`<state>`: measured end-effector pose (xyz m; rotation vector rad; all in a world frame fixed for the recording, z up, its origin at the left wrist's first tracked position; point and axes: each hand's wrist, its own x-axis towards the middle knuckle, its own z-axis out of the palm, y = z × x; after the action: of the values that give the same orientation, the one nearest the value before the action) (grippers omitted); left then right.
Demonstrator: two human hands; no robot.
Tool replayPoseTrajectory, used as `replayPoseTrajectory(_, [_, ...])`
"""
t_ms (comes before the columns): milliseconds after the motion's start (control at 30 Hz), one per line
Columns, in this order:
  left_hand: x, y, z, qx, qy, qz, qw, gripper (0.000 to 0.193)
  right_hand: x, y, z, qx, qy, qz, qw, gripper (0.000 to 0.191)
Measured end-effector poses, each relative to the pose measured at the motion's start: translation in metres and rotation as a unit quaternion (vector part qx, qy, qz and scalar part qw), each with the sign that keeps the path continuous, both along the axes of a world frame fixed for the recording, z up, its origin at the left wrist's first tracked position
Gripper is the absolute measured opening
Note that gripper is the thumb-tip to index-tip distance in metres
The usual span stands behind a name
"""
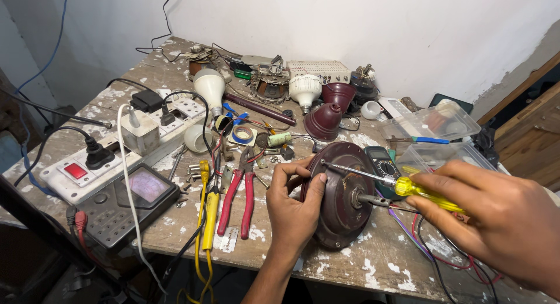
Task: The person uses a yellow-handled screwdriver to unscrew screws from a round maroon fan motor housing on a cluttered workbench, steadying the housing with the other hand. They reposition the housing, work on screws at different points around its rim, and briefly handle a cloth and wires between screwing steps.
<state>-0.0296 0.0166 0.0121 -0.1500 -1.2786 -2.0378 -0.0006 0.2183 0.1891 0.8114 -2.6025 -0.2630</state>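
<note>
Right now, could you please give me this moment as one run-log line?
left hand: steadies maroon motor housing on edge | right hand: holds yellow-handled screwdriver, tip at housing rim | red pliers: lying left

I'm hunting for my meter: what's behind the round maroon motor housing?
A dark multimeter shows behind the motor housing, partly covered by the screwdriver in the right hand. Its lower part is hidden.

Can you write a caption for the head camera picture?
Left hand steadies a maroon motor; right hand holds a yellow screwdriver.

Probably a small electrical repair workshop: paint-spattered wooden bench (373, 263), pliers (238, 194), bulbs (210, 85), power strip (111, 155), multimeter (382, 162).
</note>
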Motion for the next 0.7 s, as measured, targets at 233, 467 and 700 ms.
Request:
replayPoseTrajectory(233, [0.001,-0.002,-0.004,-0.025,0.023,0.013,0.999,0.025,-0.005,-0.01,0.022,0.136,0.065,0.144,0.978,0.032])
replayPoseTrajectory(467, [0.002,-0.006,-0.007,-0.049,0.068,0.012,0.996,0.024,-0.014,-0.017,0.035,0.072,-0.009,0.09,0.993,0.031])
replayPoseTrajectory(700, [0.003,-0.009,-0.009,-0.041,0.065,-0.001,0.997,0.023,-0.013,-0.031,0.029,0.034,-0.138,-0.242,0.96,0.032])
